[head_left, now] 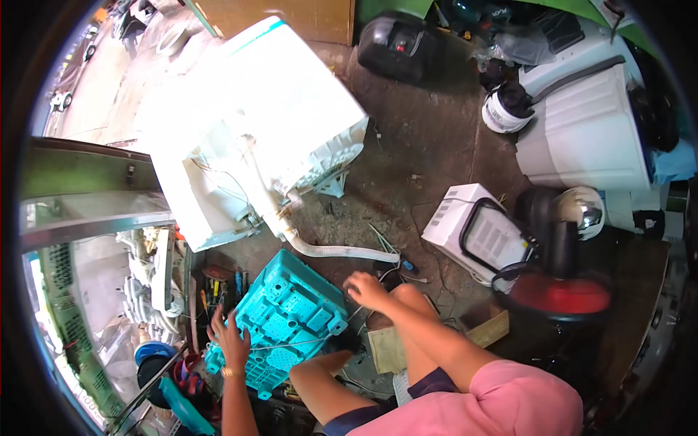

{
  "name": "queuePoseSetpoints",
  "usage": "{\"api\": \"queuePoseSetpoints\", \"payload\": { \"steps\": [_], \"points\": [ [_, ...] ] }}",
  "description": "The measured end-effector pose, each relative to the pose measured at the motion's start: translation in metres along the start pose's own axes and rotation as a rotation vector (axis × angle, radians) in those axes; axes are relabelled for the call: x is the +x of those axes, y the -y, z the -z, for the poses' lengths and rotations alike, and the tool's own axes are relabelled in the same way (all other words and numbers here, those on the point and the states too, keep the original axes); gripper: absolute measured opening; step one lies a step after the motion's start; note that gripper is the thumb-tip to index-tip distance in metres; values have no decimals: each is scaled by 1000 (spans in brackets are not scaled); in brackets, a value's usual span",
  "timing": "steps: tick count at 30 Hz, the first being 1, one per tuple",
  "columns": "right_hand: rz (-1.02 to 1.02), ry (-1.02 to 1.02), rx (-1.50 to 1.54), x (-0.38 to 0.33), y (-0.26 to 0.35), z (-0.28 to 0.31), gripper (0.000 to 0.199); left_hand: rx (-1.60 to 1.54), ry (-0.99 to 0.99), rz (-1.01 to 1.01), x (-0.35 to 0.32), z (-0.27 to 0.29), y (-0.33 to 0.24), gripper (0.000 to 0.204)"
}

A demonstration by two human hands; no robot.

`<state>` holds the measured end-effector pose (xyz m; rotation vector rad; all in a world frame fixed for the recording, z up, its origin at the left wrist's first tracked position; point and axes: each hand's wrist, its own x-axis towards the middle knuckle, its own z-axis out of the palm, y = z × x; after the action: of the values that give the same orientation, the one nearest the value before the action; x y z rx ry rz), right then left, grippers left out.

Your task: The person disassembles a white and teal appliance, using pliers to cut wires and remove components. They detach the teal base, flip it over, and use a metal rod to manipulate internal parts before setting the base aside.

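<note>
teal plastic casing [280, 314]: probably stiff, light, best gripped by opposite edges; left hand [230, 340], fingers spread, at its left; right hand [363, 289], right of it, grip unclear.

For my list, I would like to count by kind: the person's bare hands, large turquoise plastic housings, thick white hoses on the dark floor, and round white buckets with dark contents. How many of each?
Bare hands, left hand and right hand: 2
Large turquoise plastic housing: 1
Thick white hose: 1
Round white bucket with dark contents: 1
Total: 5
</note>
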<state>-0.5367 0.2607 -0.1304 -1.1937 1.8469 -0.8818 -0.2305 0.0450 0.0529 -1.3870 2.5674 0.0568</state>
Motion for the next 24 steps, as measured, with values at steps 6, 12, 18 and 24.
{"api": "queuePoseSetpoints", "payload": {
  "steps": [6,12,18,24],
  "points": [
    [-163,-139,347,-69,77,137,16,-32,124,665,-128,64,-27,47],
    [-362,-165,373,-92,100,263,18,-257,392,847,-133,83,-81,44],
    [-456,-309,499,-97,63,352,15,-647,578,690,-101,46,-77,46],
    [-458,-364,26,-70,34,450,13,-856,622,649,13,57,-120,45]
  ]
}}
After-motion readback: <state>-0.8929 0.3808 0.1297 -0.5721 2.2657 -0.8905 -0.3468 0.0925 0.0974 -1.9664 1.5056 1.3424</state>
